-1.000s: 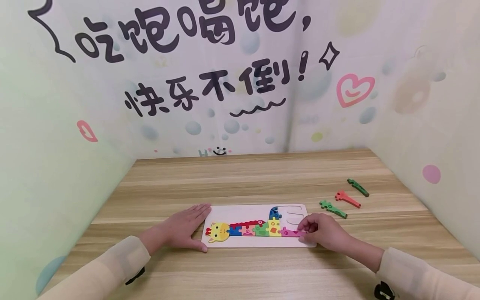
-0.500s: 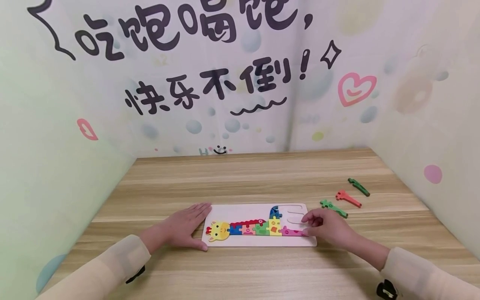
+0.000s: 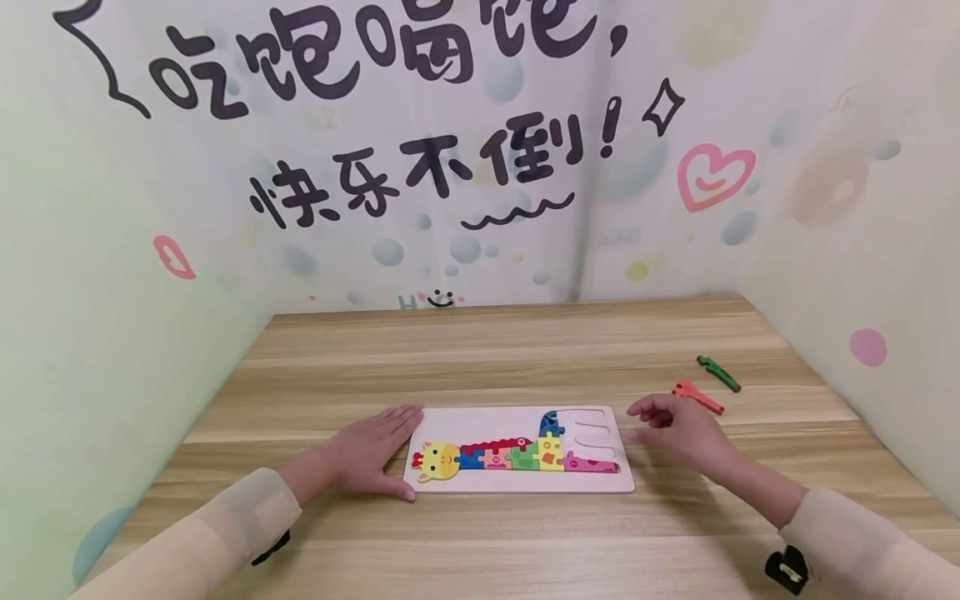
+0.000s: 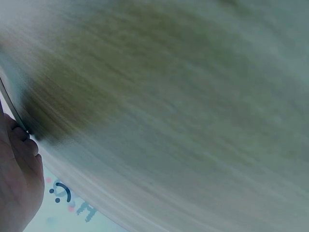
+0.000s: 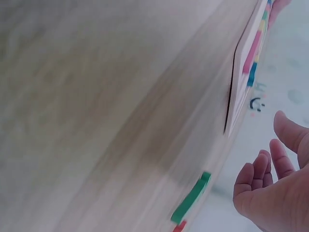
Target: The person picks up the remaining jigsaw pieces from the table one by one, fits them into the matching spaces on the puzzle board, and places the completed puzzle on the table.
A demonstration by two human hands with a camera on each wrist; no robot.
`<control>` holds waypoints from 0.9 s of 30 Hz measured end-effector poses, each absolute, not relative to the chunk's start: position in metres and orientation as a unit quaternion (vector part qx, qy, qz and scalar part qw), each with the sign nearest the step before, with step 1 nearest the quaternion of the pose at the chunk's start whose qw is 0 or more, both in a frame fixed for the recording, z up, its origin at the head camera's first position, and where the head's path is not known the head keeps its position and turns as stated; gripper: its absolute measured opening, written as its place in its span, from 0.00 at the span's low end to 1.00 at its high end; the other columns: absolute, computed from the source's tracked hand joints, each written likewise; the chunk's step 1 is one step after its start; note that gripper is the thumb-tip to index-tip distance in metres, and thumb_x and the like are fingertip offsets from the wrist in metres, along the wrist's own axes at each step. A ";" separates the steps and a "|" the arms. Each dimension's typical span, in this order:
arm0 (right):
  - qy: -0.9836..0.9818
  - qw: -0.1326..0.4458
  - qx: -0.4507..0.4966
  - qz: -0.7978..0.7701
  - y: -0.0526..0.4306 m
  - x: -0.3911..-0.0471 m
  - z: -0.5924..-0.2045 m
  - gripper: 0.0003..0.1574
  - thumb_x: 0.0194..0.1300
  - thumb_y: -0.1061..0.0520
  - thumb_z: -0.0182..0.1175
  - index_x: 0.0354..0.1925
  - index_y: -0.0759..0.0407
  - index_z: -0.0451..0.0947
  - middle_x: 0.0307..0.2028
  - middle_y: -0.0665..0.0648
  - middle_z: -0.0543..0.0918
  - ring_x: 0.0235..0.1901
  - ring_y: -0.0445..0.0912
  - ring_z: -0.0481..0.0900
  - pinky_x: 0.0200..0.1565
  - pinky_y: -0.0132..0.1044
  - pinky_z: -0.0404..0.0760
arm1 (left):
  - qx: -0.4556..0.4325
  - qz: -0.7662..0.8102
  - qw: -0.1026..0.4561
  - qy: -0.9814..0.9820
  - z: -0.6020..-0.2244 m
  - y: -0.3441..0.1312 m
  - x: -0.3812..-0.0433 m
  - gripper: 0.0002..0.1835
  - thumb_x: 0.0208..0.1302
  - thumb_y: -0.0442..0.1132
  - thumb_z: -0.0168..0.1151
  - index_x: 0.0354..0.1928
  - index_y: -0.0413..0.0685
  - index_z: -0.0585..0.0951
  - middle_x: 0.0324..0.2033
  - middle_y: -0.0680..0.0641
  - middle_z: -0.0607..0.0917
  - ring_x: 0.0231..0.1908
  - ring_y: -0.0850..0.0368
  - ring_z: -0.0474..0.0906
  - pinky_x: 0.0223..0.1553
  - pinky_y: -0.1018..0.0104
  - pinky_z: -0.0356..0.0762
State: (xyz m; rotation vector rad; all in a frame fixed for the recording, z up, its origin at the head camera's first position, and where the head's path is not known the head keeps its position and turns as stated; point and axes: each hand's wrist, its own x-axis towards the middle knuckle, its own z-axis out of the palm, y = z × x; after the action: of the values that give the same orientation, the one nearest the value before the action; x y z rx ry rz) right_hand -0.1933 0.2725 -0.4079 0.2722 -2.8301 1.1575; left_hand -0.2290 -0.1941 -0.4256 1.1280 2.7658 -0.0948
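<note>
A white giraffe puzzle board lies flat in the head view, with a yellow giraffe head at its left and colourful numbered pieces along the neck and body. At its lower right, a magenta leg piece fills one leg slot; outlined leg slots above it are bare. My left hand rests at the board's left edge, fingers straight and thumb spread. Just off the right edge hovers my right hand, fingers loosely bent and holding nothing. In the right wrist view a green puzzle piece lies near it; the hand hides this piece in the head view.
Farther right on the wooden table lie a red-orange puzzle piece and a dark green puzzle piece. A printed cloth wall closes off the back, with side walls left and right.
My right hand has let go of the magenta leg piece and moved right, off the board, and now covers the light green piece. The left hand has stayed put.
</note>
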 end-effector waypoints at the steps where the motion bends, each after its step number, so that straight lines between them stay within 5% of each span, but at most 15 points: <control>1: -0.921 0.042 0.087 0.377 0.275 -0.194 -0.408 0.18 0.55 0.56 0.74 0.43 0.62 0.83 0.34 0.54 0.80 0.34 0.47 0.74 0.34 0.33 0.77 | 0.376 -0.032 0.077 0.923 -0.425 -0.194 -0.229 0.64 0.50 0.83 0.44 0.76 0.41 0.50 0.75 0.44 0.50 0.74 0.51 0.44 0.71 0.57 0.48; 18: -0.930 0.091 0.021 0.355 0.312 -0.193 -0.411 0.23 0.58 0.52 0.72 0.46 0.66 0.81 0.43 0.63 0.82 0.39 0.51 0.75 0.36 0.34 0.76 | 0.372 -0.025 0.079 0.924 -0.428 -0.194 -0.230 0.64 0.49 0.83 0.45 0.76 0.42 0.50 0.75 0.45 0.50 0.74 0.52 0.43 0.71 0.57 0.48; 27: -0.928 0.071 0.009 0.365 0.324 -0.193 -0.414 0.26 0.61 0.50 0.69 0.49 0.67 0.79 0.44 0.66 0.81 0.40 0.53 0.75 0.35 0.38 0.76 | 0.373 -0.024 0.079 0.924 -0.428 -0.194 -0.230 0.64 0.50 0.83 0.45 0.76 0.41 0.50 0.75 0.45 0.50 0.74 0.51 0.44 0.71 0.56 0.48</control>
State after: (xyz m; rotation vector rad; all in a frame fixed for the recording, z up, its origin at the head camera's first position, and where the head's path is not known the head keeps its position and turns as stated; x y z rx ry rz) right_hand -0.1928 0.3244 -0.4142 0.0284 -2.7912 1.0979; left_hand -0.2303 -0.1943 -0.4282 1.1168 2.7661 -0.0719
